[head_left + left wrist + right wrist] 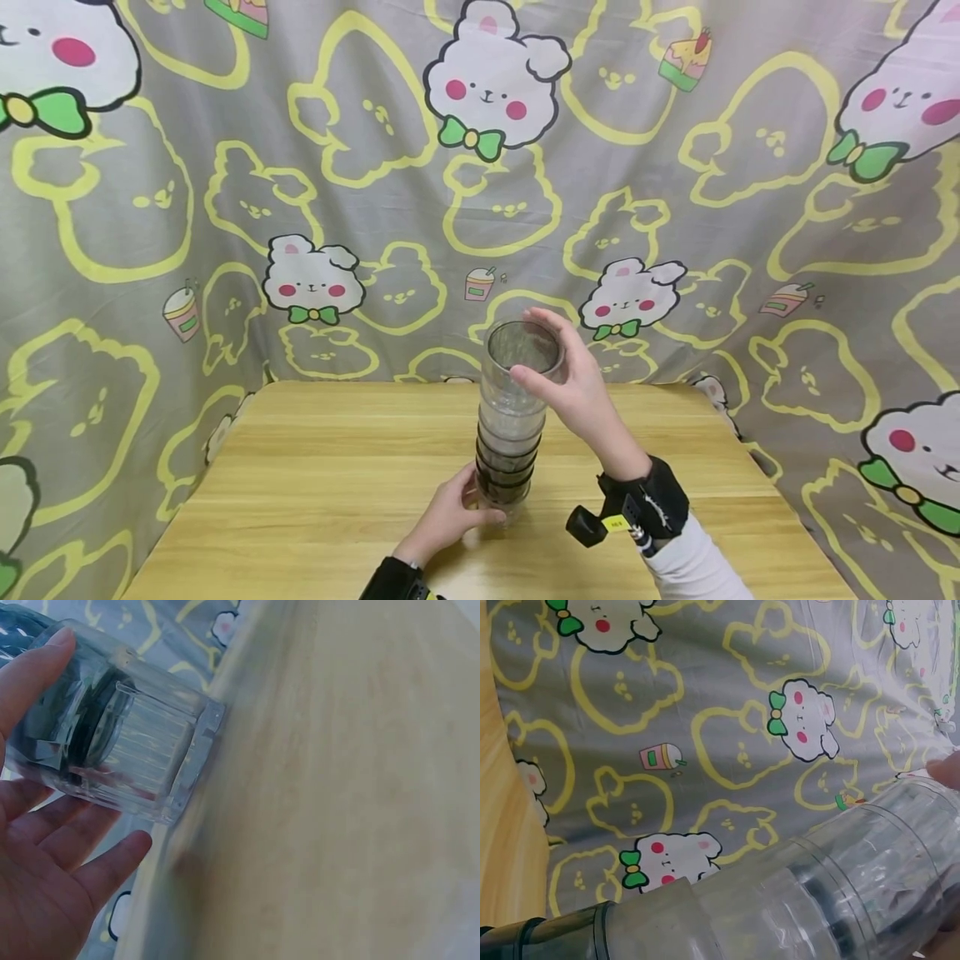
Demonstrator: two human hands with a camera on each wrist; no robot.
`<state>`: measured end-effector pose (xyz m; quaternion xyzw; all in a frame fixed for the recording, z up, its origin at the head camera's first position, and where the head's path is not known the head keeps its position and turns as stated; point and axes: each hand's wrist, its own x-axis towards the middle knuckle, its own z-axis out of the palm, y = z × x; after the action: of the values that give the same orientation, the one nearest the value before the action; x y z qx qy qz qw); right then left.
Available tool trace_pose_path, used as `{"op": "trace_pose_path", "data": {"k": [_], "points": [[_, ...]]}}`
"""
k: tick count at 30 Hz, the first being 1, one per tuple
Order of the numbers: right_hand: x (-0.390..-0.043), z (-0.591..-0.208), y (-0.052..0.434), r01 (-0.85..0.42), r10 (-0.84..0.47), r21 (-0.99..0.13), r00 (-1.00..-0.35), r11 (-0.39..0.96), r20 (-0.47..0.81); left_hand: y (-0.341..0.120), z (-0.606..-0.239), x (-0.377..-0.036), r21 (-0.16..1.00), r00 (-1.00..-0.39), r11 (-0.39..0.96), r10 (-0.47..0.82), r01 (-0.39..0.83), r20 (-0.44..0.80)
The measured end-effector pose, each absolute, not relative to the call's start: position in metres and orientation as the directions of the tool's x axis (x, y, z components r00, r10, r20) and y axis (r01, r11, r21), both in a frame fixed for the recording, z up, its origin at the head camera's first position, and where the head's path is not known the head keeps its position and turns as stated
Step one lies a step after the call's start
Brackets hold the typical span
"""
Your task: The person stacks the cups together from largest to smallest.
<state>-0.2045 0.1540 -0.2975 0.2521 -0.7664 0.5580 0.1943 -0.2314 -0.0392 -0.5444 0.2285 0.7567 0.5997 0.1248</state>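
A tall stack of nested plastic cups (512, 421) rises from the front middle of the table, nearly upright. Clear cups make up its upper part, and dark-rimmed smoky ones show lower down. My right hand (581, 387) grips the top cup near its open rim, thumb on the near side and fingers behind. Low on the stack, my left hand (447, 518) holds it between thumb and fingers. In the left wrist view, the clear ribbed bottom cup (150, 750) has its base right at the tabletop. The right wrist view shows the stack's side (742, 922) running lengthwise.
The wooden table (315, 467) extends around the stack on all sides. A grey curtain (405, 208) with bunny prints hangs close behind the table and along both its sides. Black camera straps (660, 500) sit on the wrists.
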Motion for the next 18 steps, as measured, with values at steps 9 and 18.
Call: {"op": "trace_pose_path", "data": {"k": [9,18], "points": [[-0.205,-0.307,0.173,-0.670,-0.088,-0.723,-0.741,0.168,0.666,-0.044,-0.544,-0.228,0.947,-0.864,0.216,0.493,0.239,0.105],[-0.212,-0.339,0.215,-0.658,-0.011,-0.644,-0.703,0.389,0.711,-0.053,-0.541,-0.226,0.905,-0.870,0.329,0.487,0.271,0.083]]}}
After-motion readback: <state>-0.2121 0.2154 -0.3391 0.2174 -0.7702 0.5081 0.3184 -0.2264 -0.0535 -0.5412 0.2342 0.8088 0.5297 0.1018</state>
